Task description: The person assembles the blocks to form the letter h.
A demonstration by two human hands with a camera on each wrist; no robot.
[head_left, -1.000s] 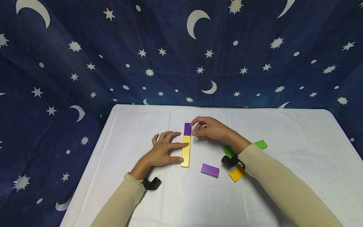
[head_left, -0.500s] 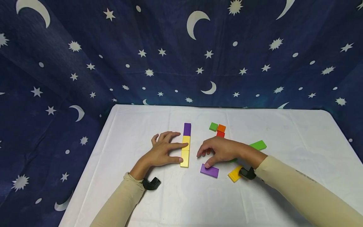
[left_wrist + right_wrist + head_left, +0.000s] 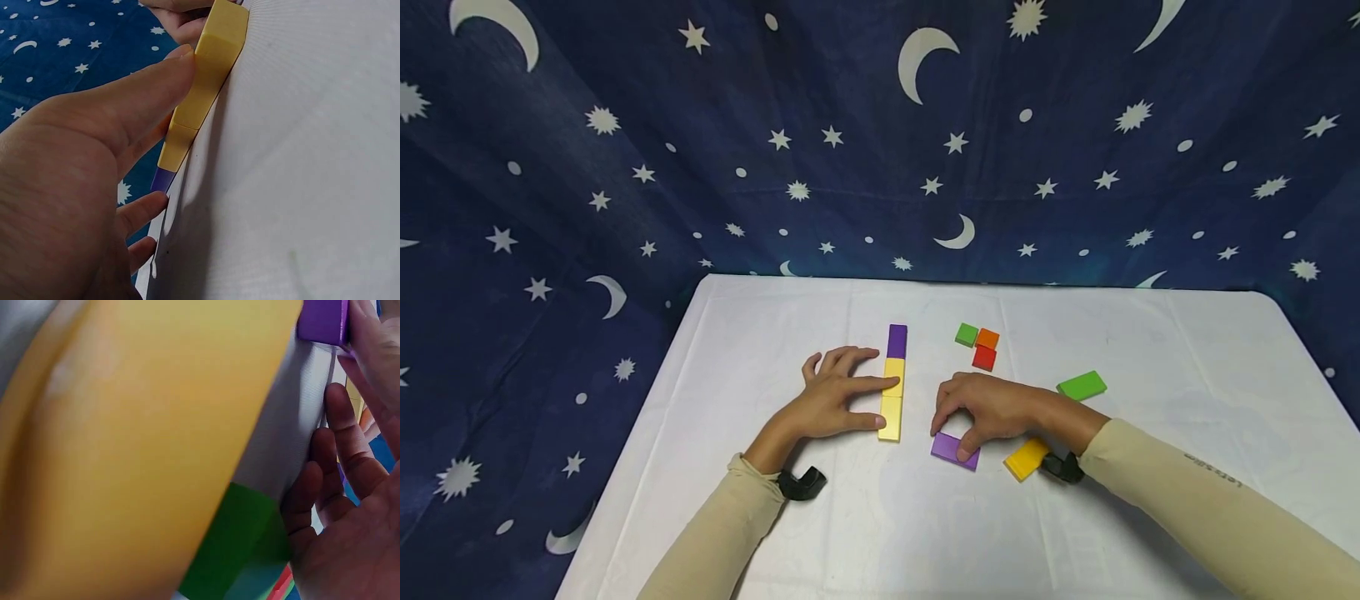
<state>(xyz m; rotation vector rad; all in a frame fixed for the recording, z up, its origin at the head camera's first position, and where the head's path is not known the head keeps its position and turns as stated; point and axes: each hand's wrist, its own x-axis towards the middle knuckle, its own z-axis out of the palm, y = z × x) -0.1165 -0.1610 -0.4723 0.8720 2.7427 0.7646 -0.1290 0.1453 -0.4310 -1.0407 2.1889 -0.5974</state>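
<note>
In the head view, a purple block (image 3: 897, 342) and two yellow blocks, the far one (image 3: 893, 368) and the near one (image 3: 891, 423), stand end to end in a straight row. My left hand (image 3: 827, 402) is spread beside the row, forefinger across the far yellow block and thumb against the near one. To the right, my right hand (image 3: 992, 406) grips a second purple block (image 3: 943, 448) lying on the table, thumb on it and forefinger at its far left edge. The right wrist view shows part of this purple block (image 3: 322, 322) beside the thumb.
Small green (image 3: 967, 335), orange (image 3: 987, 339) and red (image 3: 984, 358) blocks cluster beyond my right hand. A long green block (image 3: 1082, 385) and an orange-yellow block (image 3: 1026, 460) lie near the right wrist. Another green block (image 3: 237, 544) shows in the right wrist view.
My right hand has come away from the far end of the row, toward me, down to the loose purple block, and now grips it. The left hand has stayed in place.
</note>
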